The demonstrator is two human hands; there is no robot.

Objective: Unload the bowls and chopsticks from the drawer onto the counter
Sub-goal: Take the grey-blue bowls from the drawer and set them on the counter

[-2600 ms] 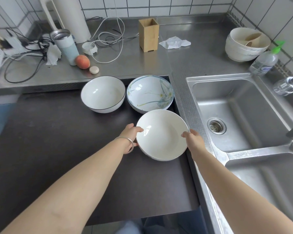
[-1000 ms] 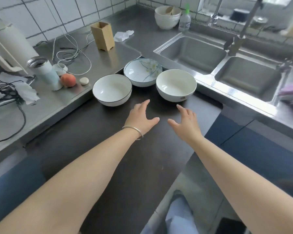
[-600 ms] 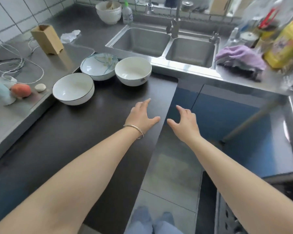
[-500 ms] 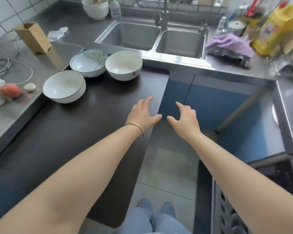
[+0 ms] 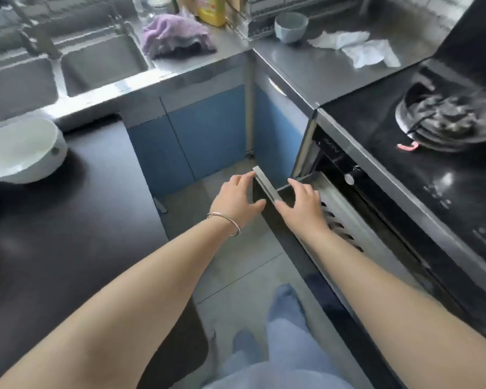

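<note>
both hands reach toward the pulled-out drawer [image 5: 334, 209] under the stove [image 5: 438, 175], and the relation that matters is how they straddle its front rail [image 5: 265, 186]: the rail runs away from the person at a slant, the left hand [image 5: 236, 202] just outside it over the floor, the right hand [image 5: 302, 204] just inside it over the slotted metal tray. the right hand is therefore the nearer one to whatever the drawer holds. fingers of both hands are spread and empty, clamped on nothing; left fingertips [image 5: 247, 176] look close to the rail's far end, though contact is hard to tell. no bowls or chopsticks show in the visible part of the drawer, much of it hidden by the right arm. one white bowl [image 5: 23, 150] sits on the dark counter [image 5: 68, 234] well to the left, so a lifted item would need to travel leftward across the body
</note>
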